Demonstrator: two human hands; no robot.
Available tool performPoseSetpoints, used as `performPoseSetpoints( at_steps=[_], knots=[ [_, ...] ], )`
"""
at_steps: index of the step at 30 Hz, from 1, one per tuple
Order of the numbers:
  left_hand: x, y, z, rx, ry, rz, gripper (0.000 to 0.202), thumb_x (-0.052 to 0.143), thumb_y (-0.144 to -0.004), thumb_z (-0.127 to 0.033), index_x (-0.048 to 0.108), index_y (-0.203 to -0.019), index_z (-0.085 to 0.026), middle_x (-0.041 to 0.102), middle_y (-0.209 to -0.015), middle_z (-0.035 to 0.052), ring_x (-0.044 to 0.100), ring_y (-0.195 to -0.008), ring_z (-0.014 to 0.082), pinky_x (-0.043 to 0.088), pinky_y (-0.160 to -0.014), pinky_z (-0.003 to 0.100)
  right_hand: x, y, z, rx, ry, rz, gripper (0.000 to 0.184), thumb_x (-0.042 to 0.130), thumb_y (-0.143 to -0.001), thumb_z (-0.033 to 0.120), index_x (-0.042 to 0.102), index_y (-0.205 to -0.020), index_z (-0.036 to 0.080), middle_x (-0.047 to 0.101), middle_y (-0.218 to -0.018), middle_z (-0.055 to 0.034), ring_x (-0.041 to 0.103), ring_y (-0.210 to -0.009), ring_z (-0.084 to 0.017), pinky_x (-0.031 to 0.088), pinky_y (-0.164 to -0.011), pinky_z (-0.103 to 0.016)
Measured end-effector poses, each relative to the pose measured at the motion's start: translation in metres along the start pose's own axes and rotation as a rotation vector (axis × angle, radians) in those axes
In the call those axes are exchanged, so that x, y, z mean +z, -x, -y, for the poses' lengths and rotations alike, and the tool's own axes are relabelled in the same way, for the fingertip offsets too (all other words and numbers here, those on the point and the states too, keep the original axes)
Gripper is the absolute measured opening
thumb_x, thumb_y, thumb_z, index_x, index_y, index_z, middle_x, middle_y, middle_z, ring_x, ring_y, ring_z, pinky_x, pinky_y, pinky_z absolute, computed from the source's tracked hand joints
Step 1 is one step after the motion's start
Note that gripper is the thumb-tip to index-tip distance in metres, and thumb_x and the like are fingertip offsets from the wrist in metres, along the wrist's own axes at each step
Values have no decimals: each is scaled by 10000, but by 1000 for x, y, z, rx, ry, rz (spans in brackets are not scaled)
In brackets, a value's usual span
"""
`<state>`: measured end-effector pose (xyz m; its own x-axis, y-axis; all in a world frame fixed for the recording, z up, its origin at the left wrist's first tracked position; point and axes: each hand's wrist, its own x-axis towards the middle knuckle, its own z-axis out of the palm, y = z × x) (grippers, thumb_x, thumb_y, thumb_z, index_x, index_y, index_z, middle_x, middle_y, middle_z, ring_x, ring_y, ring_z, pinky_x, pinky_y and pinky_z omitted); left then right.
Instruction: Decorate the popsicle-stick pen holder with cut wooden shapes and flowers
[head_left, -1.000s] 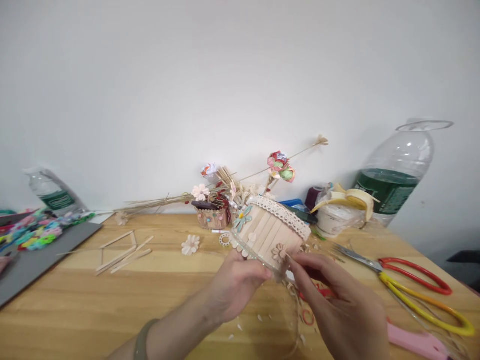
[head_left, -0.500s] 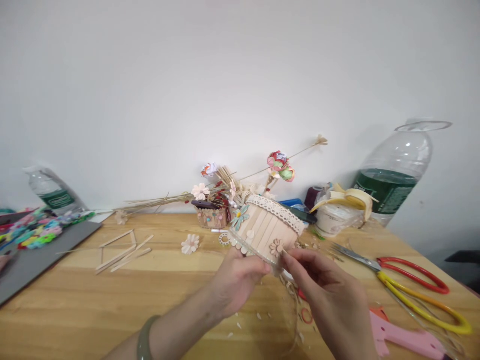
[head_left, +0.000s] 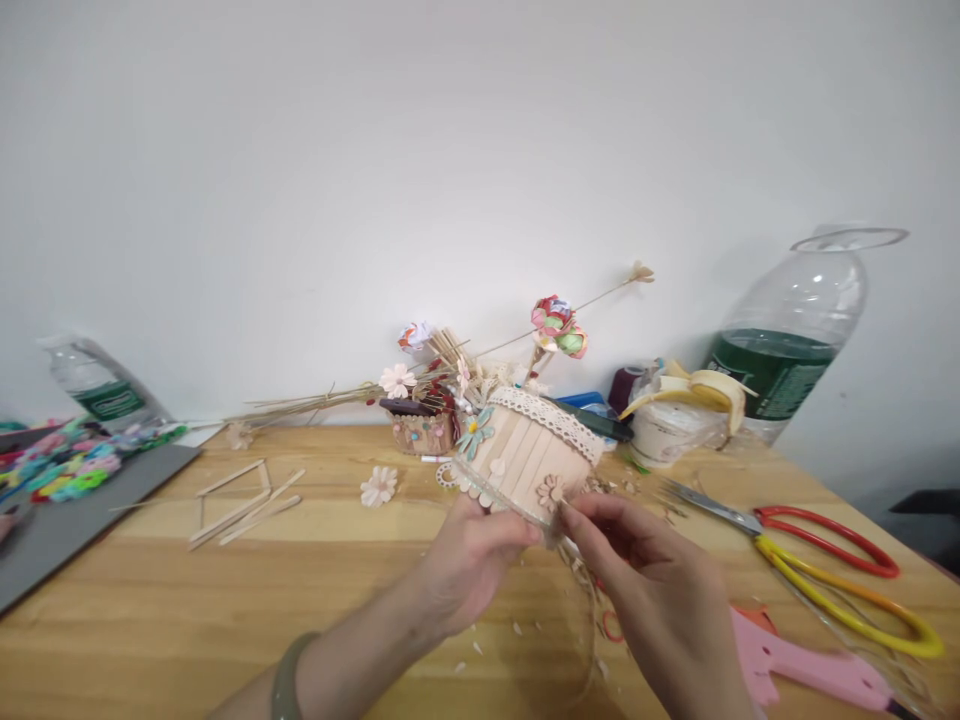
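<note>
A small craft-stick basket [head_left: 529, 447] is tilted in front of me, with lace round its upper rim, a blue flower [head_left: 475, 432] and a wooden flower [head_left: 551, 490] on its side. From below, my left hand [head_left: 480, 555] grips its lower edge, the thumb lying along the scalloped trim. My right hand [head_left: 641, 565] pinches at the lower right edge, just under the wooden flower. What lies between those fingertips is too small to make out. Below the hands, a thin cord [head_left: 592, 650] loops down over the table.
Scissors [head_left: 757, 525] and a pink glue gun [head_left: 802, 665] lie at right. Behind stand a decorated pot [head_left: 422, 432], paper flowers [head_left: 553, 318], a cup topped with a banana peel [head_left: 664, 430] and a large bottle [head_left: 787, 340]. Craft sticks [head_left: 247, 510] and a pale flower [head_left: 379, 487] lie left.
The view has shifted very slightly. Both hands keep nearly the same hold on the basket, and the right fingertips stay at its lower edge.
</note>
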<state>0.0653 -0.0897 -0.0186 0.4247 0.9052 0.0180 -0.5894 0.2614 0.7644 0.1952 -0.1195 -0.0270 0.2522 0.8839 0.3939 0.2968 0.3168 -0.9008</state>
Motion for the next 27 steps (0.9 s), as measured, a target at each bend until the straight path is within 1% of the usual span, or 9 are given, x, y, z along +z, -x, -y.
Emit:
performPoseSetpoints(
  at_steps=[7, 12, 17, 21, 24, 27],
  knots=[
    [0, 0, 3, 29, -49, -2, 536, 609, -560, -50, 646, -1082, -163, 717, -828, 40, 614, -910, 202, 417, -814, 292, 0, -2, -1, 46, -31, 4, 139, 652, -698, 347, 682, -672, 213, 665, -620, 3, 601, -562, -122, 465, -514, -186],
    [1, 0, 5, 61, -117, -4, 515, 630, -567, -95, 645, -1077, -160, 713, -900, 56, 608, -919, 212, 415, -844, 317, 0, -4, -3, 134, -118, 36, 165, 661, -693, 361, 677, -662, 200, 655, -620, 4, 585, -569, -116, 457, -518, -185],
    [-1, 1, 8, 79, -173, -5, 472, 629, -614, -124, 640, -1084, -161, 714, -917, 58, 607, -931, 208, 401, -896, 336, -1, -4, -2, 245, -226, 82, 220, 689, -681, 392, 666, -646, 175, 640, -603, -8, 574, -586, -123, 460, -545, -208],
    [-2, 1, 10, 75, -188, 14, 459, 627, -632, -135, 636, -1090, -160, 716, -918, 63, 608, -948, 218, 401, -903, 351, -1, -4, -3, 324, -315, 99, 246, 723, -650, 412, 670, -656, 172, 648, -633, -11, 591, -613, -132, 482, -591, -229],
    [-3, 1, 12, 77, -192, 16, 457, 631, -636, -144, 635, -1092, -159, 715, -927, 66, 605, -964, 222, 395, -916, 357, -1, -5, -5, 365, -342, 96, 253, 740, -634, 415, 664, -647, 175, 650, -642, -3, 596, -635, -126, 485, -620, -222],
    [-3, 1, 12, 83, -200, 10, 454, 634, -634, -150, 635, -1089, -158, 714, -938, 67, 600, -978, 224, 388, -931, 360, -1, -4, -6, 373, -348, 93, 259, 742, -636, 422, 663, -659, 177, 652, -648, 2, 593, -642, -122, 477, -617, -213]
  ],
)
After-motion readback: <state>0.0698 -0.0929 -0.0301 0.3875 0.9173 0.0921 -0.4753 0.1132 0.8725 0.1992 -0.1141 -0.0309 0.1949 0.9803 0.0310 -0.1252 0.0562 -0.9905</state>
